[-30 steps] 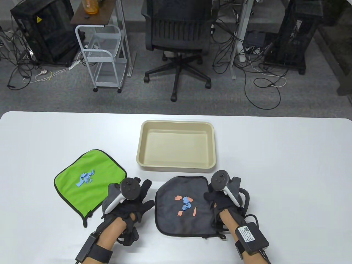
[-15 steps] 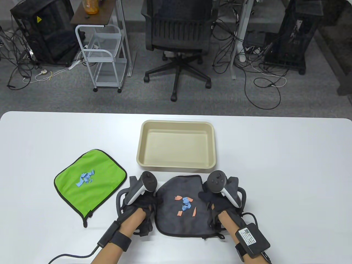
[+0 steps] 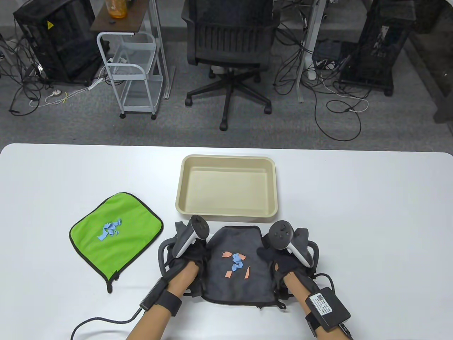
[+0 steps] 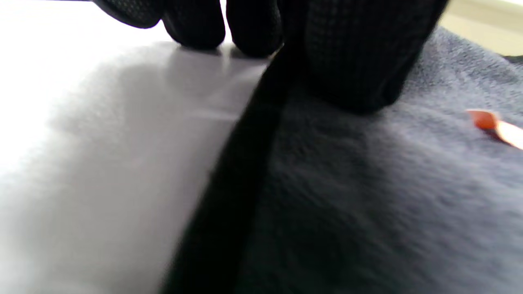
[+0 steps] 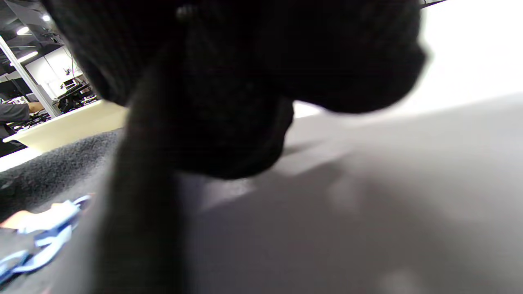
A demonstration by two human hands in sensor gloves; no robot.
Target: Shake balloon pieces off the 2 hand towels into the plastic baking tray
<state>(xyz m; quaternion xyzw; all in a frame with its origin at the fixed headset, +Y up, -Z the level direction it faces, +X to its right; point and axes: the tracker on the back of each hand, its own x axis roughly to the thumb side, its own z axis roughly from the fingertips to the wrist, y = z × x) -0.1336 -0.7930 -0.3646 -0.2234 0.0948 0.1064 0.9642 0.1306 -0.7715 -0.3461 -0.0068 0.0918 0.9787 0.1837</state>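
A dark grey towel (image 3: 244,283) lies at the table's near middle with blue and orange balloon pieces (image 3: 235,264) on it. My left hand (image 3: 197,253) pinches its left edge; in the left wrist view the thumb (image 4: 351,57) lies on the grey towel (image 4: 388,196) and the fingers (image 4: 196,24) touch the table beside its black hem. My right hand (image 3: 274,258) grips the right edge, which stands up from the table. A green towel (image 3: 134,226) with blue pieces (image 3: 109,229) lies to the left. The beige tray (image 3: 226,158) stands just behind the grey towel.
The tray holds nothing. A cable (image 3: 102,320) trails from my left wrist across the near table edge. Beyond the table's far edge stand an office chair (image 3: 230,42) and a white cart (image 3: 132,71).
My left hand moved right from beside the green towel to the grey towel's left edge and took hold of it. Both side edges have drawn inward and lifted a little. The right hand barely moved.
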